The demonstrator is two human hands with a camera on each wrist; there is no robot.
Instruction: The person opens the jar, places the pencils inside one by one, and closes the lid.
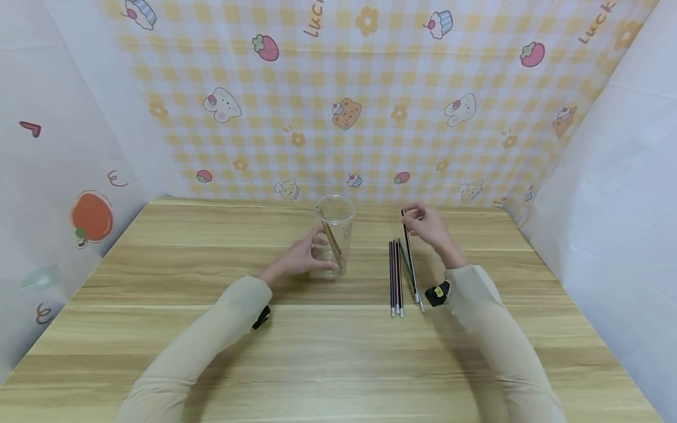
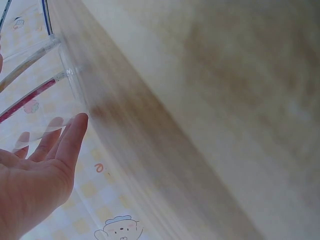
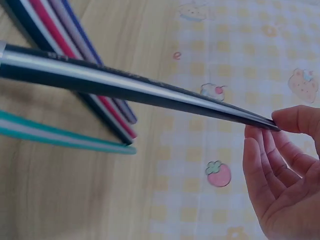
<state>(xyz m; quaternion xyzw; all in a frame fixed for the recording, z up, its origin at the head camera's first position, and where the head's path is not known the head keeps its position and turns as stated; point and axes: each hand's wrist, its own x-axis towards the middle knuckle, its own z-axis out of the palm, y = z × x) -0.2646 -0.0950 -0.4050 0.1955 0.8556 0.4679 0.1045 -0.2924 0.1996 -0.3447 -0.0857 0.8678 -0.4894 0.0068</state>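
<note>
A clear plastic cup [image 1: 345, 235] stands upright on the table, with my left hand [image 1: 307, 254] gripping its left side between thumb and fingers. Inside it lean a gold-brown pencil [image 1: 333, 239] and a red pencil [image 2: 31, 100]. To the right, my right hand [image 1: 425, 226] pinches the far tip of a black pencil [image 3: 150, 92] between thumb and fingertips. This pencil slants up from the table, its eraser end low beside a teal pencil [image 3: 75, 141]. Left of these, several dark, red and purple pencils [image 1: 395, 279] lie side by side.
The wooden table [image 1: 328, 364] ends at a yellow checked cloth backdrop [image 1: 296, 88]. White sheets [image 1: 624, 176] rise along both sides. A black wrist device [image 1: 436, 294] sits at the right cuff, near the pencils.
</note>
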